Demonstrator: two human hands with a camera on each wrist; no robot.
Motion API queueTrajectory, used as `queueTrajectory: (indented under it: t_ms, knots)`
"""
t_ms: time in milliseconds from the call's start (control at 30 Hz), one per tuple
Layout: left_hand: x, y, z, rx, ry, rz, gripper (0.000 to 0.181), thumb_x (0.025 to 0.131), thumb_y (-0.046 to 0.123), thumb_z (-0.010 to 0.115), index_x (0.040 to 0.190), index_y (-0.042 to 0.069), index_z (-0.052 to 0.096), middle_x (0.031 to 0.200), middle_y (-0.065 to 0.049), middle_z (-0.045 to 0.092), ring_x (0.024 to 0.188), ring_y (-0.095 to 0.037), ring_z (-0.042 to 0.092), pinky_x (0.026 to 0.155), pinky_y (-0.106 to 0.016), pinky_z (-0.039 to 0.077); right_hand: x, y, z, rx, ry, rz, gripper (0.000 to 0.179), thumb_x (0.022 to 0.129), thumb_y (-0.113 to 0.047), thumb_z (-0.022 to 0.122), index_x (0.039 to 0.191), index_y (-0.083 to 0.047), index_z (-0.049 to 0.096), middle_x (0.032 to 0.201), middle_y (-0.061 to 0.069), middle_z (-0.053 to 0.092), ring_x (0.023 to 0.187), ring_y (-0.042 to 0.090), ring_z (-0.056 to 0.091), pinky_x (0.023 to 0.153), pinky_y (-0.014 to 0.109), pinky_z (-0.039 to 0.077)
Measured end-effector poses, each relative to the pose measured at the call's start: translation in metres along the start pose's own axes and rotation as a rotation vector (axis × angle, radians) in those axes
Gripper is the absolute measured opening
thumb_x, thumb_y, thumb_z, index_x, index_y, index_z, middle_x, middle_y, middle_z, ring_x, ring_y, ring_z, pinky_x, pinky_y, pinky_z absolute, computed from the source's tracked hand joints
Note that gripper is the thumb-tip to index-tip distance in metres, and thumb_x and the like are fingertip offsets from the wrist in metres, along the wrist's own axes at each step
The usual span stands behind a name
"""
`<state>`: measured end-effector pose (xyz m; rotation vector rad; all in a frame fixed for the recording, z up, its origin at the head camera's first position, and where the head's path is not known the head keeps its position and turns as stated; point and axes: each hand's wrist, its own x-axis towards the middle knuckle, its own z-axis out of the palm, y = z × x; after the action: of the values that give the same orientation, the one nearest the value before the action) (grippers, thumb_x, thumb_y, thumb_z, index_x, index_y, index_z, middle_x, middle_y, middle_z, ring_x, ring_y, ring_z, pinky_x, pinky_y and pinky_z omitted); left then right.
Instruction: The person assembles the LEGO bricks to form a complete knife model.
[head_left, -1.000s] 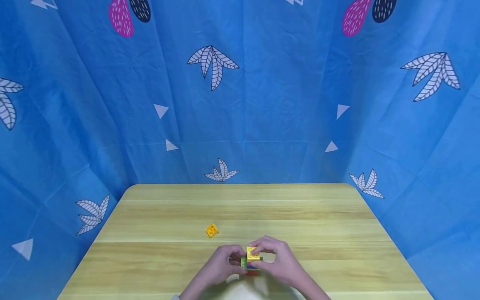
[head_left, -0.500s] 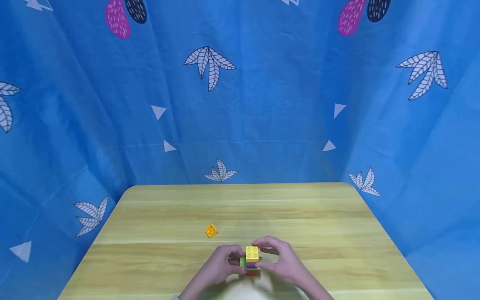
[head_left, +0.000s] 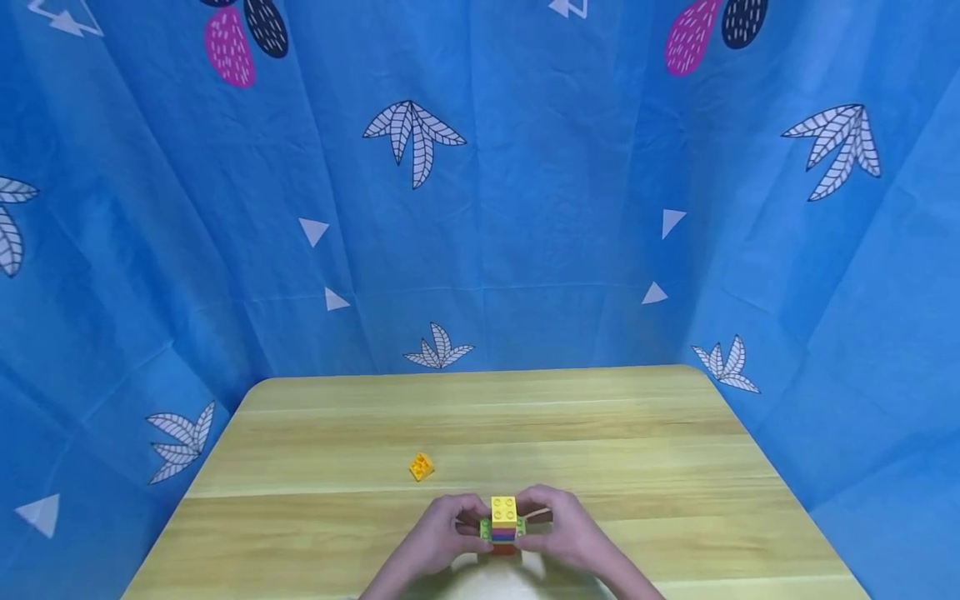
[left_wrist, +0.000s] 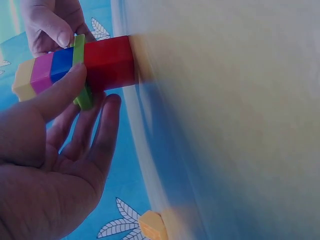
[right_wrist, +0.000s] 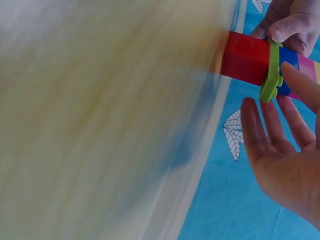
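A stack of toy building bricks stands upright on the table, its yellow brick [head_left: 504, 510] on top. Below that come a pink brick [left_wrist: 41, 70], a blue brick [left_wrist: 61, 64], a wider green plate [left_wrist: 79, 50] and a red brick [left_wrist: 110, 62] at the bottom. The green plate sticks out on both sides. My left hand [head_left: 446, 533] holds the stack from the left, thumb over the plate's end and fingers behind. From the right, my right hand [head_left: 558, 529] grips it at the plate's level, thumb in front. Neither hand touches the yellow brick.
A loose orange-yellow brick [head_left: 422, 467] lies tipped on the wooden table [head_left: 600, 433], beyond my left hand and with its hollow side showing. Blue patterned cloth [head_left: 525, 208] hangs behind the table and along both sides.
My right fingers have left the top of the yellow brick and come down to the stack's right side. The left hand keeps its hold. The head view has shifted slightly.
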<state>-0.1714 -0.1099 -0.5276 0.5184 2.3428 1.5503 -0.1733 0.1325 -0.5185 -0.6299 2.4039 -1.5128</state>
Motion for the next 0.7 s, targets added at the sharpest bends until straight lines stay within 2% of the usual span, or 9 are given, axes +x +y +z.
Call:
queueTrajectory:
  t_ms: [200,433,700]
  knots:
    - [0.0004,-0.0014,0.002,-0.016,0.007,-0.001,0.027,0.078,0.0,0.085,0.099,0.011,0.073,0.099,0.002,0.073,0.089,-0.01,0.069,0.081,-0.021,0.061,-0.0006,0.0008,0.003,0.012,-0.036,0.011,0.033,0.082,-0.006,0.084,0.113,-0.009,0.072,0.113,0.007,0.072,0.101,0.026,0.07,0.09,0.037,0.063]
    - [0.0005,-0.0009,0.0018,-0.011,0.002,-0.004,0.028,0.079,0.0,0.084,0.102,0.011,0.073,0.099,0.001,0.073,0.091,-0.01,0.07,0.084,-0.022,0.061,-0.0005,0.0018,0.0041,-0.005,-0.02,0.027,0.03,0.08,-0.005,0.085,0.107,-0.009,0.072,0.106,0.004,0.072,0.09,0.015,0.068,0.08,0.021,0.06]
    - [0.0022,0.0002,0.0018,-0.004,0.001,-0.005,0.028,0.08,0.0,0.084,0.105,0.01,0.074,0.099,0.002,0.074,0.091,-0.01,0.069,0.084,-0.022,0.061,0.0007,0.0011,0.0031,-0.004,-0.009,0.031,0.03,0.078,-0.004,0.085,0.105,-0.007,0.073,0.104,0.005,0.073,0.087,0.014,0.068,0.078,0.019,0.059]
